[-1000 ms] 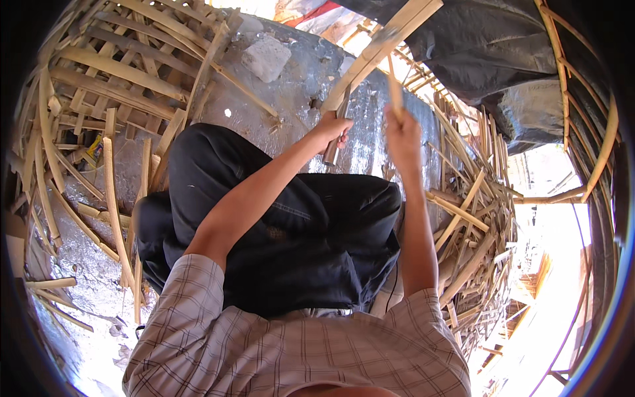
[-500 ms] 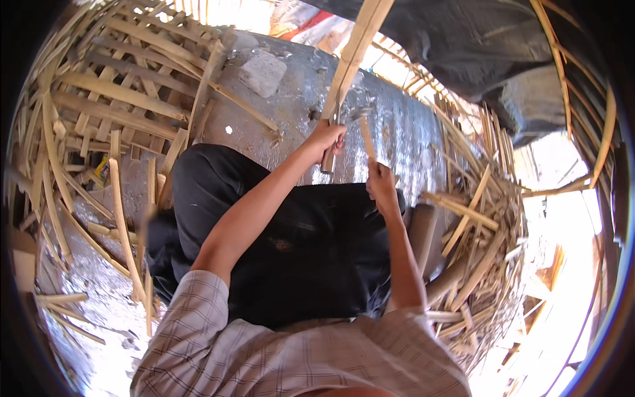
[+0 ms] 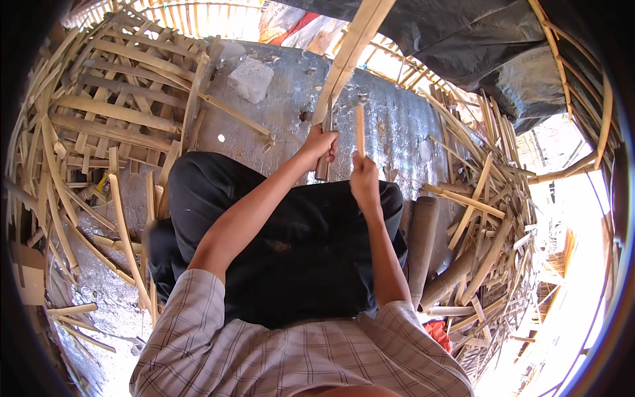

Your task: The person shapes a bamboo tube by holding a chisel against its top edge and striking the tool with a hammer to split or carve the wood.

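Bamboo fills most of the view. A long pale bamboo slat (image 3: 349,59) runs from 12 o'clock down toward the centre, where the left hand (image 3: 320,144) is closed around the dark handle of a knife (image 3: 323,155), its blade set against the slat's lower end. Just beside it, toward 3 o'clock, the right hand (image 3: 364,182) is closed on a short thin bamboo strip (image 3: 359,130) that stands upright above the fist. Both hands hover over the person's lap in black trousers (image 3: 297,251). Beyond them lies a grey concrete floor (image 3: 397,126) with a pale stone block (image 3: 250,79) at 11 o'clock. Woven bamboo lattice (image 3: 112,112) spreads from 9 to 11 o'clock; loose split bamboo pieces (image 3: 486,225) are heaped at 3 o'clock.
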`<action>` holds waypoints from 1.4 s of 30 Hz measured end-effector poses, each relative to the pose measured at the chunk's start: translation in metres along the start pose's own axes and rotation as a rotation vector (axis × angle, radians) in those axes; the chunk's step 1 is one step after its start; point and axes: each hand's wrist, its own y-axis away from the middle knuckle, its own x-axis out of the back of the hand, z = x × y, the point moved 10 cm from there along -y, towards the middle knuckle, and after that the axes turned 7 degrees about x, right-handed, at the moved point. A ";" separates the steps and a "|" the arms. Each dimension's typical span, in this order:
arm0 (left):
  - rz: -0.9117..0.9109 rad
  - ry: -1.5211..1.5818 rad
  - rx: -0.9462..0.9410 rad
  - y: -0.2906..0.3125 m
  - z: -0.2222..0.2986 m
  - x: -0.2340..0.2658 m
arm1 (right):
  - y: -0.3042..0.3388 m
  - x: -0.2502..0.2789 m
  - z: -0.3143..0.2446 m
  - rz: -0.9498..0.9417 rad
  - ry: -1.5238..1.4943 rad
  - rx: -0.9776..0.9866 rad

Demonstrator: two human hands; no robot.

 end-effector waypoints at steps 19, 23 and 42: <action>-0.057 -0.205 0.009 0.008 -0.019 -0.006 | 0.026 0.016 -0.090 0.100 0.094 0.271; -0.057 -0.075 0.046 0.009 -0.024 -0.001 | 0.022 0.079 -0.166 0.241 -0.108 0.267; -0.079 0.057 0.066 0.002 -0.013 0.005 | 0.009 0.096 -0.151 0.450 -0.355 0.363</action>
